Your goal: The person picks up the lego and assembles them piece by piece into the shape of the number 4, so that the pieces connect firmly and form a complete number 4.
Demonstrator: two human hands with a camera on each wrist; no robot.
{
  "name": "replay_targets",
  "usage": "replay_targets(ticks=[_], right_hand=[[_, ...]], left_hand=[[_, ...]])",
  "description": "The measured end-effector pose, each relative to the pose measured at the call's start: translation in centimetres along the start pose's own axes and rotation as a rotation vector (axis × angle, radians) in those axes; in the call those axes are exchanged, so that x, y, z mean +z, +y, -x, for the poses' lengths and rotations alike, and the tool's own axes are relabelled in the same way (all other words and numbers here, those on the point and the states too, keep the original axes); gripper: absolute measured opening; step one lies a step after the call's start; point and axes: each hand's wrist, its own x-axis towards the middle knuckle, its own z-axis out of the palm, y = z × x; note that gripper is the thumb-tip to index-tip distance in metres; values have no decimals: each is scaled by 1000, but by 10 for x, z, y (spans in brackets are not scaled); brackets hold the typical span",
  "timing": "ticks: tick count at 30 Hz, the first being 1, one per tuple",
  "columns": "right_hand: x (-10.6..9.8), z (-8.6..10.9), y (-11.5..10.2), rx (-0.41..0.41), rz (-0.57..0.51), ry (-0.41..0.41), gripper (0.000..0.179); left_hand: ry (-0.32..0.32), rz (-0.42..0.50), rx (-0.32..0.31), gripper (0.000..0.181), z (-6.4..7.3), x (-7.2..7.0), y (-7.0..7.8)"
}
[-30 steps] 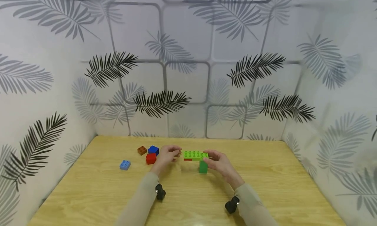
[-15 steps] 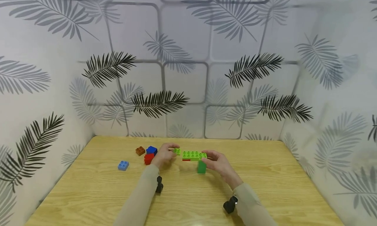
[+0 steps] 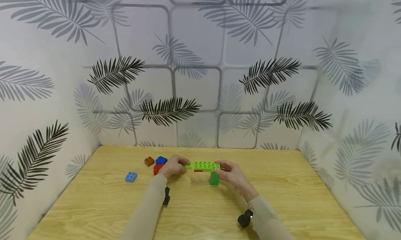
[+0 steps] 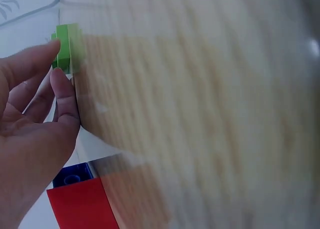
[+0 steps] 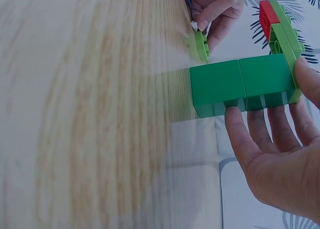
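Note:
My left hand point(image 3: 173, 164) pinches a small lime-green building brick point(image 4: 63, 49) between thumb and finger, low at the tabletop. In the right wrist view this small brick point(image 5: 201, 46) lies on the wood or just over it. My right hand point(image 3: 234, 175) grips a bridge-like build by one end. That build has two stacked dark green bricks point(image 5: 242, 84) as an upright leg and a long lime-green plate point(image 3: 205, 166) across the top. A red brick point(image 5: 268, 19) is fixed under the plate's overhanging left end. A small gap separates the small lime-green brick from the build.
Left of my left hand lie a brown brick point(image 3: 149, 161), a blue brick point(image 3: 161, 159) and a red brick point(image 3: 158, 168) partly behind the hand. A light blue brick point(image 3: 131, 176) lies nearer. Leaf-patterned walls point(image 3: 200, 128) enclose the wooden table point(image 3: 194, 212).
My left hand has drawn a little left and then lower, with the small lime-green brick, which was hidden a second ago. My right hand and the build have stayed nearly still.

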Motion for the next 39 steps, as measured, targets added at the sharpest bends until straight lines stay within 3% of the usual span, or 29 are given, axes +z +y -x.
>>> replay_targets(ticks=[11, 19, 26, 33, 39], right_hand=[[2, -1, 1, 2, -1, -1, 50], [2, 0, 3, -10, 6, -12, 52], [-3, 0, 1, -22, 24, 1, 53], [-3, -2, 2, -26, 36, -13, 53], [0, -2, 2, -12, 14, -7, 48]], left_hand=[[29, -26, 6, 25, 7, -4, -1], [-13, -65, 65, 35, 6, -4, -4], [-12, 3, 94, 37, 10, -7, 3], [16, 182, 62, 43, 16, -8, 7], [66, 249, 136, 40, 18, -6, 16]])
